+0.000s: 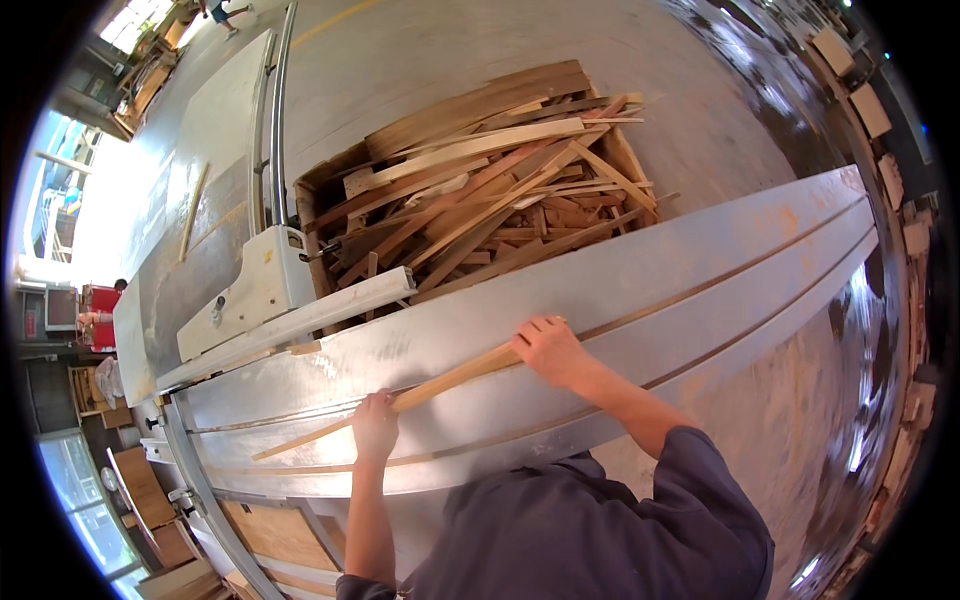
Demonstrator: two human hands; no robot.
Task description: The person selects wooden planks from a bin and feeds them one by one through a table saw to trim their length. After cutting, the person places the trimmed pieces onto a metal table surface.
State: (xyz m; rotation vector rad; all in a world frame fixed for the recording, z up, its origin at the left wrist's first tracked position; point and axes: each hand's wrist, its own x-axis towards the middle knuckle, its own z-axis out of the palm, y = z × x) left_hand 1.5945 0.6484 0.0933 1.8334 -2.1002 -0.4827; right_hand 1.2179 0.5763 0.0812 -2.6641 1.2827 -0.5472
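A long, thin wooden strip [455, 380] lies slantwise over the grey metal sliding table [700, 255], its far-left end tapering to a narrow tip. My left hand [375, 425] is closed round the strip toward its left part. Up and to the right, my right hand [548, 350] grips the strip near its other end, fingers curled over it. Long grooves run along the table under the strip. Whether the strip rests on the metal or is held just above it, I cannot tell.
Beyond the table stands a wooden crate [475, 85] heaped with offcuts [500, 200]. A pale machine housing [250, 285] and a light fence bar [300, 325] are at the left, with a metal rail [279, 120] behind. Another person [222, 14] is far off at the upper left.
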